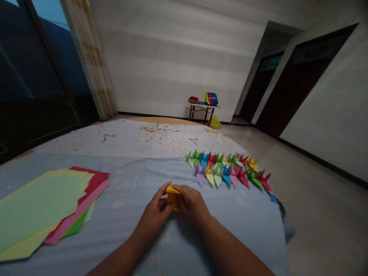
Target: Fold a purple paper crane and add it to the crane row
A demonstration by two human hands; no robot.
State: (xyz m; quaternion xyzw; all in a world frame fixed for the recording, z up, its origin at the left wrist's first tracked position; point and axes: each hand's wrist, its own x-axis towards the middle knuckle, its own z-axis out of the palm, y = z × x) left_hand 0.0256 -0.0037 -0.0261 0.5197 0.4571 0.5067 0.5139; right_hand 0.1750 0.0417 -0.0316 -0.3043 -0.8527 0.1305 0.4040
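Between my two hands, just above the cloth, is a small folded piece of yellow-orange paper (173,198). My left hand (156,209) pinches its left side, thumb in front and index finger at the top corner. From the right, my right hand (193,202) grips the same paper, its fingers over the top edge and covering the right part. Beyond my right hand stand two rows of folded paper cranes (217,175) in green, blue, red, yellow, pink and purple.
A fanned stack of coloured paper sheets (43,203) lies at the left. A pale blue cloth (129,245) covers the near surface, with a flowered white cloth (126,142) beyond it. Against the far wall, a small table (204,105) bears a colourful box (211,99).
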